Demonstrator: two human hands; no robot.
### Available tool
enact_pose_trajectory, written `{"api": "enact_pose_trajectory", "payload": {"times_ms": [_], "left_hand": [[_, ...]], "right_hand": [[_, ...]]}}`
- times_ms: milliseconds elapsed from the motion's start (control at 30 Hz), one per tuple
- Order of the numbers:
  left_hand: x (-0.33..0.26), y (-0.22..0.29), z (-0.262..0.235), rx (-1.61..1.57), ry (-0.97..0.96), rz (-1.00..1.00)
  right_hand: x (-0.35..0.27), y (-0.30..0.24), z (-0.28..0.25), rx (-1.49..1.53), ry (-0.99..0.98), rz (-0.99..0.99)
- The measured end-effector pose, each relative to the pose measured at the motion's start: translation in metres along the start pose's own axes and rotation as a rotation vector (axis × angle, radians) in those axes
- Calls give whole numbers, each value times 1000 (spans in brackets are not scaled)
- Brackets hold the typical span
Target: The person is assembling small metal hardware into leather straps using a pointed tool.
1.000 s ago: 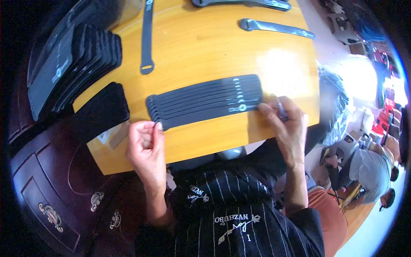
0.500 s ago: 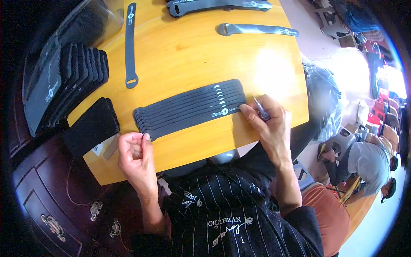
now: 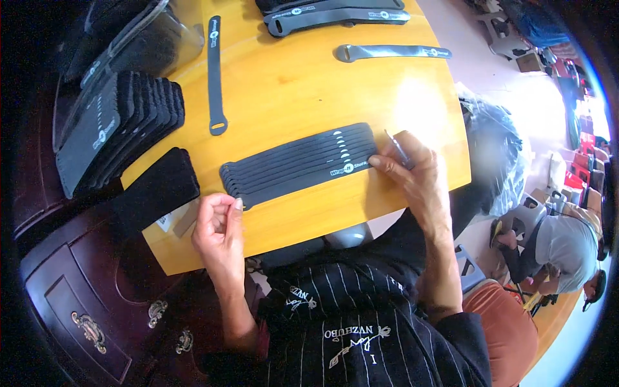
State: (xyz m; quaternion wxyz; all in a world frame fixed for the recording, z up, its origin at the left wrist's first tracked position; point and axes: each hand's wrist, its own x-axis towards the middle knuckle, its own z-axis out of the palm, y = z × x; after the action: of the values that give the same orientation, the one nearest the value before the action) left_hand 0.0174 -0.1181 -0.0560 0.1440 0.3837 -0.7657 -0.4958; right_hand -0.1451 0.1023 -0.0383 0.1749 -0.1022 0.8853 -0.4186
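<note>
A row of overlapping dark grey storage straps [image 3: 290, 164] lies slantwise on the wooden table in front of me, their rounded ends at the left and pale print near the right. My left hand [image 3: 220, 226] is closed, thumb and forefinger pinching the near left end of the row's nearest strap. At the opposite end, the thumb of my right hand [image 3: 416, 177] touches the near right corner of the same strap. A slim pointed tool [image 3: 398, 149] sticks up out of the right hand's closed fingers; its exact kind is hard to make out.
Single straps lie at the far left [image 3: 215, 77] and far right [image 3: 393, 53] of the table [image 3: 284, 97]. More straps [image 3: 335, 19] are piled at the far edge. Stacked black strap bundles [image 3: 122, 122] stand left, near a flat black piece [image 3: 161, 184]. A person [image 3: 564, 248] sits at right.
The whole view has shifted, so the table and straps appear slightly further right. Both hands keep nearly the same places at the two ends of the strap row.
</note>
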Motion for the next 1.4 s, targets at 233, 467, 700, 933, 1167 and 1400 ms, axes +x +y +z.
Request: {"api": "enact_pose_trajectory", "payload": {"times_ms": [233, 467, 700, 933, 1167, 1400], "left_hand": [[1, 13, -10, -58, -98, -120], [-4, 24, 14, 103, -121, 166], [10, 17, 4, -40, -290, -2], [15, 65, 21, 33, -199, 193], [96, 102, 113, 198, -310, 557], [123, 105, 165, 345, -336, 701]], "right_hand": [[-1, -9, -6, -47, -33, 8], [-10, -28, 25, -154, -63, -221], [-6, -20, 19, -133, -123, -157], [-55, -60, -41, 1121, -644, -78], [-51, -104, -101, 1350, -1454, -272], [-56, -95, -123, 1317, -1547, -270]]}}
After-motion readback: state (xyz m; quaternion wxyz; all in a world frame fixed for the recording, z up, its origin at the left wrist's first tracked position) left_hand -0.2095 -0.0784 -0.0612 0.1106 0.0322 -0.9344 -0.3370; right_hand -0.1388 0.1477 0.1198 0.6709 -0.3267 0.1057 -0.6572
